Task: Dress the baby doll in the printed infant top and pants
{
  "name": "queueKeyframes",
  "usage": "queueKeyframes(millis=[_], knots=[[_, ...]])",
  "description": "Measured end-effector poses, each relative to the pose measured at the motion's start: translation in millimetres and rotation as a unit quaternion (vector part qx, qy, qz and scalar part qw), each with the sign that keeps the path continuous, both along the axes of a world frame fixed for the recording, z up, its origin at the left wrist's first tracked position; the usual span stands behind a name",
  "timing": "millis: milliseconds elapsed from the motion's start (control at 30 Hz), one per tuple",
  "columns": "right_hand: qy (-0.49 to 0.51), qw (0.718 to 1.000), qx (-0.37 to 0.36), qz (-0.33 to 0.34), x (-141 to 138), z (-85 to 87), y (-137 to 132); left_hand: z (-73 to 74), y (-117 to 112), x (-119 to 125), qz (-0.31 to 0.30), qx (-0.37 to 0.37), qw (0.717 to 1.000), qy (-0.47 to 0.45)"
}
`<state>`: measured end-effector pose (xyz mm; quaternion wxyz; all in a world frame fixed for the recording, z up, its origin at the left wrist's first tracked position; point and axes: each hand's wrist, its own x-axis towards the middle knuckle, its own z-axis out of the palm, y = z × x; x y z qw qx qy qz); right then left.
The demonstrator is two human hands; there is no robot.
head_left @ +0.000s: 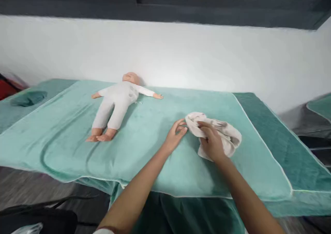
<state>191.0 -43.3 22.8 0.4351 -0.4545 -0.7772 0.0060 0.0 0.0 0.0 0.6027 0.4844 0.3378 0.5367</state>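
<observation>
In the head view, a crumpled, off-white fabric cloth (231, 134) is spread mostly left to right on the bed's pale green plush cover (147, 147), its long axis slanted slightly nearer at the right end. A fold at its left part appears to be pinched by the right hand (212, 141), the nearer one, laid over it. The left hand (176, 134) is held half-curled beside the cloth's left end, nothing gripped; whether its fingertips are touching cannot be told. Farther left, a white-clad, pink-skinned baby doll (119, 94) is laid face up, well apart from both hands.
</observation>
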Motion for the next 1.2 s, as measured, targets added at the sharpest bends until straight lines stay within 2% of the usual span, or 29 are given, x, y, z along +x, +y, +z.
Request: queueKeyframes(millis=[67,167,267,367,433,500,533,567,633,700,733,833,867,933,1000,1033,1133,1200], knots=[[0.024,0.996,-0.01,0.087,-26,8.7,19,0.7,8,-3,0.038,-0.023,0.997,-0.071],[0.049,0.986,-0.054,0.151,-64,11.1,47,2.7,20,-9,0.069,-0.084,0.978,-0.177],[0.017,0.982,-0.124,0.14,-93,0.6,65,5.8,29,-17,0.09,-0.16,0.948,-0.261],[-0.045,0.977,-0.158,0.134,-106,-6.2,64,7.9,32,-24,0.105,-0.207,0.933,-0.275],[-0.005,0.969,-0.187,0.164,-103,-2.6,57,8.3,32,-27,0.092,-0.219,0.935,-0.265],[0.081,0.95,-0.223,0.204,-91,5.5,51,7.9,32,-28,0.082,-0.221,0.935,-0.264],[0.13,0.944,-0.225,0.202,-82,9.6,50,7.7,32,-28,0.082,-0.221,0.934,-0.268],[0.173,0.946,-0.211,0.174,-72,12.7,52,7.5,32,-28,0.081,-0.219,0.933,-0.272],[0.224,0.961,-0.155,0.054,-51,14.3,61,7.4,31,-27,0.074,-0.21,0.936,-0.274],[0.207,0.967,-0.135,-0.06,-33,9.5,76,8.0,30,-25,0.045,-0.197,0.944,-0.261],[0.19,0.966,-0.158,-0.075,-26,5.5,82,8.4,28,-24,0.019,-0.194,0.948,-0.249],[0.141,0.961,-0.237,-0.012,-18,-5.0,92,9.0,23,-21,-0.066,-0.203,0.956,-0.2],[0.142,0.959,-0.245,0.006,-18,-6.5,92,8.8,21,-20,-0.088,-0.21,0.956,-0.184],[0.186,0.952,-0.241,-0.004,-20,-5.8,86,7.4,20,-21,-0.107,-0.218,0.956,-0.166],[0.297,0.928,-0.224,-0.036,-19,-1.8,80,5.4,21,-22,-0.089,-0.214,0.955,-0.182],[0.374,0.903,-0.207,-0.041,-16,0.6,78,4.4,23,-23,-0.061,-0.211,0.954,-0.204],[0.589,0.796,-0.139,-0.004,-2,5.8,77,2.7,27,-24,0.039,-0.213,0.937,-0.276],[0.65,0.751,-0.117,0.006,4,6.1,78,2.9,26,-23,0.06,-0.209,0.935,-0.28]])
